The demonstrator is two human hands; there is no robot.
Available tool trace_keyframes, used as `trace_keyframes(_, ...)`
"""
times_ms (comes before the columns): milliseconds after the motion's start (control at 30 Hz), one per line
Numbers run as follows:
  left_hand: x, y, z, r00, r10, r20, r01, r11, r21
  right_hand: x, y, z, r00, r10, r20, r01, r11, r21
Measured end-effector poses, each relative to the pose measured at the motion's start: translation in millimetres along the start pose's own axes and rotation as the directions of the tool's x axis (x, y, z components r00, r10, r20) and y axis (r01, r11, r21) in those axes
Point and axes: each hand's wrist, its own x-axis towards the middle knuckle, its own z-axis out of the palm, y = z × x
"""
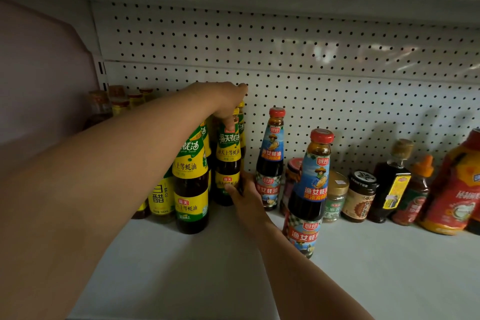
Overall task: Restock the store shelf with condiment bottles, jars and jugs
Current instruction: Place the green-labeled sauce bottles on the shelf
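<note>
A dark oyster sauce bottle with a yellow-green label [228, 163] stands upright on the white shelf [181, 267], left of centre. My left hand [226, 100] grips its neck and cap from above. My right hand [244, 196] holds its lower body from the right side, thumb across the label. A larger bottle of the same brand [191, 189] stands just in front and to the left, touching my left forearm. More yellow-capped bottles stand behind, partly hidden by the arm.
Two blue-labelled, red-capped sauce bottles [270, 163] [310, 195] stand right of my right hand. Small jars [361, 196], a dark flask [392, 182] and red bottles [457, 189] line the right side. A pegboard [311, 60] backs the shelf. A white vinegar bottle [161, 197] stands at left.
</note>
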Motion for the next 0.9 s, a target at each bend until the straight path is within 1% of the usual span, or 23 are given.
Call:
trace_keyframes(167, 3, -2, -1, 1.0, 0.009, 0.0, -0.009, 1.0, -0.004, -2, -1, 3, 1.0, 0.004, -0.015, -0.005, 0.999, -0.04)
trace_keyframes(300, 2, -4, 1, 1.0, 0.018, -0.017, -0.019, 1.0, -0.025, -4, -4, 2, 0.999, -0.019, -0.029, 0.017, 0.996, -0.084)
trace_keyframes(467, 1, -7, 4, 0.999, 0.015, -0.034, -0.017, 0.998, -0.062, -5, -5, 1, 1.0, -0.014, -0.02, 0.013, 0.997, -0.074)
trace_keyframes(600, 0, -8, 4, 0.999, 0.022, -0.025, -0.025, 0.995, -0.095, -6, -10, -1, 1.0, 0.017, 0.0, -0.017, 1.0, -0.025)
trace_keyframes(900, -2, -8, 4, 0.999, 0.017, -0.04, -0.02, 0.995, -0.093, -7, -16, -2, 1.0, 0.027, 0.009, -0.026, 1.0, -0.011)
